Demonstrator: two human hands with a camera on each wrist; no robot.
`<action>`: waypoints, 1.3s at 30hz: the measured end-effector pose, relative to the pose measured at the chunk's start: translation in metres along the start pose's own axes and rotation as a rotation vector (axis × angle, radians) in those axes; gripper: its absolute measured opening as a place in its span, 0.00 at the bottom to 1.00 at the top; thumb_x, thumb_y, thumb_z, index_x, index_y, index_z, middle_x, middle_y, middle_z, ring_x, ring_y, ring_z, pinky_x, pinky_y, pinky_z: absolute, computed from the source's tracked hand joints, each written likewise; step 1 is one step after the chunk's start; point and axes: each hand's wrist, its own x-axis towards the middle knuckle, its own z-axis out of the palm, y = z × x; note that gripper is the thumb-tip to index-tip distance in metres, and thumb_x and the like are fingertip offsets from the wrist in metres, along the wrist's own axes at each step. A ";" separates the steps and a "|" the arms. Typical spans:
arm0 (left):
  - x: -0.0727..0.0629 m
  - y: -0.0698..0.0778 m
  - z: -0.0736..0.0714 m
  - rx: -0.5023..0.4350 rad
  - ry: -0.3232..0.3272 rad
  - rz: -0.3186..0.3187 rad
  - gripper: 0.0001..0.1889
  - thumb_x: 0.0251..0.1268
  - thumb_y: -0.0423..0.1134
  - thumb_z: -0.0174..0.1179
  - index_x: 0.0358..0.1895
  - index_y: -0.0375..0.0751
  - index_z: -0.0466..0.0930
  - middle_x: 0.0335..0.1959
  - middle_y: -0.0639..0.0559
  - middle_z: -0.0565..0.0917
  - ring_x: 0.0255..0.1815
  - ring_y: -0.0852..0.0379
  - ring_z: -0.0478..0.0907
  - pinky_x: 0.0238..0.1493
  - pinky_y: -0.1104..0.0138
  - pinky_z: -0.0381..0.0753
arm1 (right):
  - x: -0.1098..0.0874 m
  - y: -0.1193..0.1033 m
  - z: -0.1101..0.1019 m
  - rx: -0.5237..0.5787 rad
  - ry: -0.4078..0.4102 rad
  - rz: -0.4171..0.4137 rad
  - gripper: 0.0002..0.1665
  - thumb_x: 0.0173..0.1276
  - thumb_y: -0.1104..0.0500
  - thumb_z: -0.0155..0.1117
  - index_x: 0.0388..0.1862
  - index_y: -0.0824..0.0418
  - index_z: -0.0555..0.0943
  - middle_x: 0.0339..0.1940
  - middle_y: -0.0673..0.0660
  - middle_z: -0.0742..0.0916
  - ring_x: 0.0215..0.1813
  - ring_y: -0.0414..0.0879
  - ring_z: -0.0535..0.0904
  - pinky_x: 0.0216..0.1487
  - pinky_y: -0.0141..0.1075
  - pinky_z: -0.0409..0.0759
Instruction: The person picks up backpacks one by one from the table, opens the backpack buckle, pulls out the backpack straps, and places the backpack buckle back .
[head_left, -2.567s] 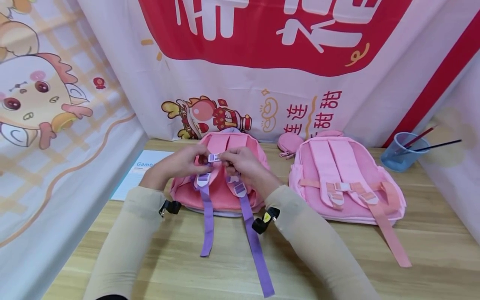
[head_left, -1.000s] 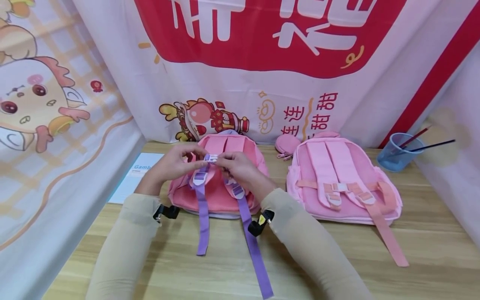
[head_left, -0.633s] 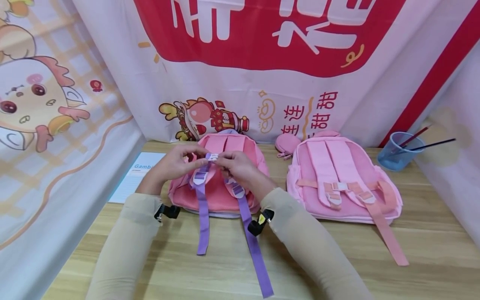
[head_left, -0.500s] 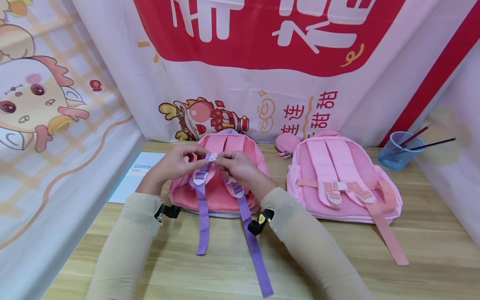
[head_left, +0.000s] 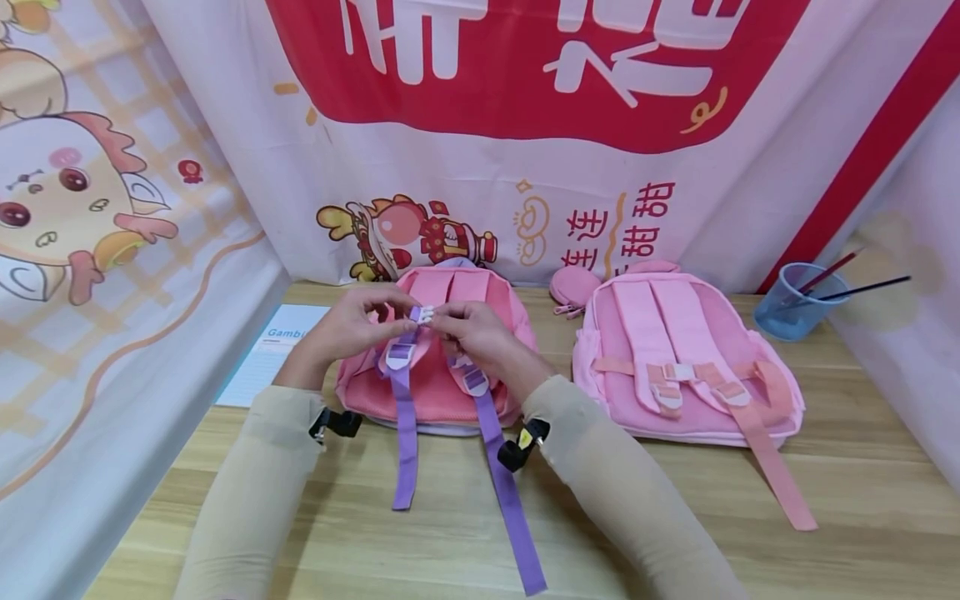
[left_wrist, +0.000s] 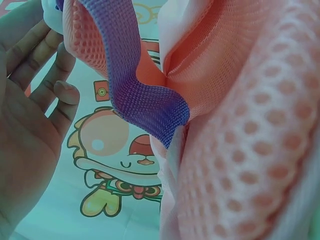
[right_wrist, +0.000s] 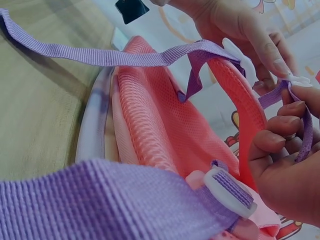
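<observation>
A coral-pink backpack (head_left: 435, 392) lies on the table with its strap side up. Two purple webbing straps (head_left: 513, 500) trail from it toward the front edge. Above the bag, my left hand (head_left: 356, 323) pinches the left end of a small white buckle (head_left: 426, 315) where it meets purple webbing. Its other end is pinched between the thumb and finger of my right hand (head_left: 480, 337). In the right wrist view, the buckle (right_wrist: 300, 80) lies between both hands, and a white strap adjuster (right_wrist: 230, 192) hangs nearer. The left wrist view shows purple webbing (left_wrist: 125, 65), with the left fingertips partly hidden.
To the right lies a light-pink backpack (head_left: 697, 358), its chest buckle (head_left: 681, 372) fastened, with a round pouch (head_left: 574, 287) behind it. A blue cup (head_left: 798, 312) holds two thin sticks. A printed notebook (head_left: 262, 354) lies left, and a printed cloth (head_left: 480, 167) hangs behind.
Since the earliest frame, the white buckle has turned between the fingers, and its slotted side shows now. Both hands keep their pinch and stay almost in place. The backpacks look unmoved.
</observation>
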 end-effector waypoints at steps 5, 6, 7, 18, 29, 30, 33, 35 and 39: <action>0.000 0.002 -0.001 0.012 0.022 0.023 0.13 0.69 0.37 0.74 0.55 0.48 0.91 0.48 0.51 0.90 0.42 0.52 0.76 0.43 0.62 0.77 | -0.004 -0.002 -0.007 -0.063 0.000 0.045 0.15 0.81 0.54 0.67 0.56 0.63 0.89 0.28 0.52 0.81 0.27 0.43 0.72 0.30 0.33 0.71; -0.001 0.002 -0.001 0.018 0.026 0.026 0.13 0.69 0.37 0.74 0.55 0.48 0.92 0.48 0.51 0.90 0.42 0.52 0.76 0.43 0.62 0.77 | -0.005 -0.002 -0.008 -0.066 -0.002 0.054 0.15 0.81 0.53 0.68 0.56 0.62 0.89 0.28 0.52 0.81 0.27 0.43 0.72 0.30 0.32 0.72; -0.001 0.002 -0.001 0.022 0.030 0.027 0.13 0.69 0.37 0.74 0.55 0.48 0.92 0.48 0.52 0.90 0.43 0.52 0.76 0.43 0.61 0.77 | -0.006 -0.002 -0.010 -0.073 -0.003 0.062 0.15 0.81 0.52 0.68 0.55 0.61 0.90 0.27 0.52 0.81 0.27 0.43 0.72 0.29 0.32 0.72; -0.001 0.000 0.000 0.040 0.023 0.040 0.13 0.68 0.37 0.73 0.54 0.47 0.91 0.46 0.51 0.88 0.43 0.52 0.77 0.44 0.61 0.78 | -0.006 -0.004 -0.009 -0.056 -0.016 0.035 0.14 0.82 0.57 0.66 0.57 0.64 0.87 0.27 0.52 0.80 0.26 0.43 0.71 0.28 0.33 0.72; -0.001 0.005 0.002 0.056 -0.018 0.012 0.11 0.71 0.41 0.73 0.53 0.49 0.90 0.47 0.52 0.88 0.45 0.48 0.76 0.46 0.59 0.78 | -0.002 -0.003 -0.005 -0.034 -0.058 0.044 0.14 0.84 0.59 0.62 0.57 0.66 0.86 0.27 0.52 0.80 0.25 0.43 0.70 0.27 0.33 0.69; -0.001 0.005 0.002 0.058 -0.017 0.005 0.11 0.71 0.41 0.73 0.53 0.49 0.90 0.47 0.52 0.89 0.45 0.48 0.76 0.46 0.59 0.78 | -0.002 -0.003 -0.006 -0.024 -0.055 0.060 0.14 0.84 0.58 0.62 0.56 0.66 0.87 0.27 0.52 0.80 0.26 0.43 0.70 0.27 0.33 0.69; -0.001 0.005 0.002 0.063 -0.015 -0.009 0.11 0.71 0.42 0.73 0.53 0.50 0.90 0.48 0.53 0.89 0.46 0.49 0.76 0.47 0.58 0.78 | -0.003 -0.004 -0.010 -0.006 -0.040 0.111 0.13 0.83 0.55 0.64 0.53 0.63 0.88 0.28 0.52 0.80 0.27 0.43 0.72 0.28 0.32 0.71; 0.000 0.005 0.002 0.068 -0.014 -0.017 0.11 0.71 0.43 0.74 0.53 0.50 0.90 0.49 0.53 0.89 0.46 0.50 0.76 0.48 0.58 0.78 | -0.004 -0.004 -0.013 -0.004 -0.037 0.131 0.13 0.83 0.54 0.65 0.51 0.62 0.89 0.28 0.52 0.80 0.28 0.44 0.72 0.29 0.32 0.72; 0.000 0.005 0.003 0.068 -0.026 -0.034 0.12 0.71 0.44 0.73 0.54 0.50 0.90 0.49 0.53 0.88 0.48 0.50 0.76 0.50 0.56 0.78 | -0.004 -0.004 -0.017 -0.014 -0.050 0.126 0.13 0.83 0.54 0.65 0.50 0.61 0.89 0.27 0.53 0.80 0.29 0.44 0.72 0.30 0.32 0.72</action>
